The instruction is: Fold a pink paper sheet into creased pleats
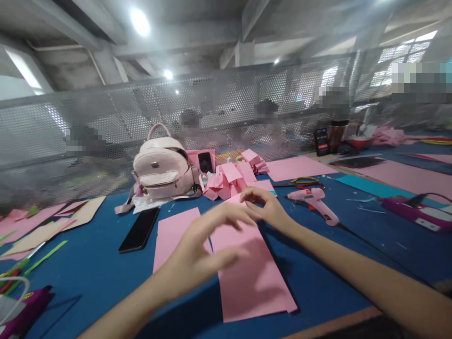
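Note:
A long pink paper sheet lies lengthwise on the blue table in front of me. My left hand is over it, slightly blurred, with thumb and fingers apart and nothing between them. At the sheet's far end, my right hand has its fingers curled onto the paper; the fingertips are partly hidden. A second pink sheet lies to the left, partly covered by my left hand and forearm. Right of my right hand rests a pink glue gun with a dark cord.
Behind the sheets stand a pale pink backpack and a pile of folded pink paper pieces. A black phone lies at left. Scissors sit beyond the glue gun. Purple power strips flank both sides. A perforated metal screen closes the back.

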A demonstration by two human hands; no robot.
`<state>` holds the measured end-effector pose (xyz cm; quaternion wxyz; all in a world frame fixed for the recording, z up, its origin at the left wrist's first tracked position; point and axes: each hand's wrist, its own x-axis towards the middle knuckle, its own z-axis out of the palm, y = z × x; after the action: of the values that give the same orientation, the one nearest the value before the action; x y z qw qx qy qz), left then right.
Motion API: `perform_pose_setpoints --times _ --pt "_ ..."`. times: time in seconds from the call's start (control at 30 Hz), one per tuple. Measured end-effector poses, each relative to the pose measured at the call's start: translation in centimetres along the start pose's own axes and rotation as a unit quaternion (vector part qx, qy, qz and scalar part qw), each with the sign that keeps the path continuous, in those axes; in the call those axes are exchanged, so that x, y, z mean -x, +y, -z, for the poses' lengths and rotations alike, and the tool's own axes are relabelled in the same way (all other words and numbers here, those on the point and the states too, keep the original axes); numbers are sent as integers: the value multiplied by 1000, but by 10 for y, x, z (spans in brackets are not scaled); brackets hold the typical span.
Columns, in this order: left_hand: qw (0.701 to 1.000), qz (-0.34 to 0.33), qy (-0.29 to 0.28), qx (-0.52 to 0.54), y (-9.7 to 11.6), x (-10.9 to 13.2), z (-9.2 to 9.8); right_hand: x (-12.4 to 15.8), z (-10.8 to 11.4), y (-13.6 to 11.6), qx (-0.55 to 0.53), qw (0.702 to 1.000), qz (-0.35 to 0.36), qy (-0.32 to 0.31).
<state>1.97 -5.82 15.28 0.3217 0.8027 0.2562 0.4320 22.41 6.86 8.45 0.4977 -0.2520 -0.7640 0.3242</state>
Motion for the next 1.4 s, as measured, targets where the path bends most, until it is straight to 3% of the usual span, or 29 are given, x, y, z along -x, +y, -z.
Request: perform_pose_setpoints --times 0.07,0.13,0.23,0.33,0.43,0.57,0.67,0.9,1.4 --pt "992 32 93 -75 -27 -13 10 -1 -4 0 -8 1000 1 -24" --pt "987 71 117 -79 -56 -26 20 -3 -7 -1 -12 998 2 -58" --pt "987 148 48 -35 -87 -39 29 -6 -13 -6 -13 995 0 -98" --pt "976 216 -27 26 -100 -41 33 -4 -16 -10 -9 994 -21 -102" --pt "966 252 2 65 -105 -33 34 4 -11 -11 -13 992 -68 -107" --pt "951 265 135 83 -109 -8 40 19 11 -7 0 978 -129 -164" --pt "936 283 189 92 -107 13 43 29 28 -3 31 974 -167 -149" --pt "930 309 186 66 -93 38 40 39 41 3 30 969 -233 -72" --pt "949 251 190 -7 -91 40 39 40 50 12 54 976 -211 -8"
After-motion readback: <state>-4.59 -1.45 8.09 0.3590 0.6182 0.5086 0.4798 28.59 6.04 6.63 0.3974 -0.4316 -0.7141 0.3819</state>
